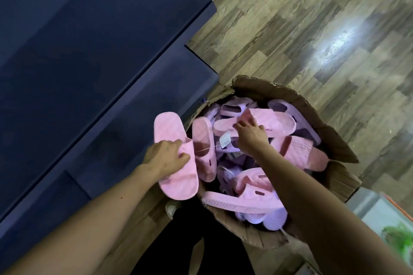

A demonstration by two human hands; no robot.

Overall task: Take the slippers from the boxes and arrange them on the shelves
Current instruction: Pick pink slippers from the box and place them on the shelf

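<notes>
An open cardboard box (335,140) on the floor holds several pink and lilac slippers in a loose pile. My left hand (166,157) grips a pink slipper (172,140) by its strap, just left of the box's rim. A second pink slipper (204,147) hangs beside it, tied to it by a thin string. My right hand (251,135) is inside the box, fingers closed on the strap of another pink slipper (274,121) on top of the pile. A white price tag (225,142) lies beside that hand.
Dark blue stepped shelves (78,62) fill the left half of the view. Wood-pattern flooring (312,29) stretches beyond the box. A pale container with something green (395,236) sits at the lower right. My dark trousers (190,241) show below the box.
</notes>
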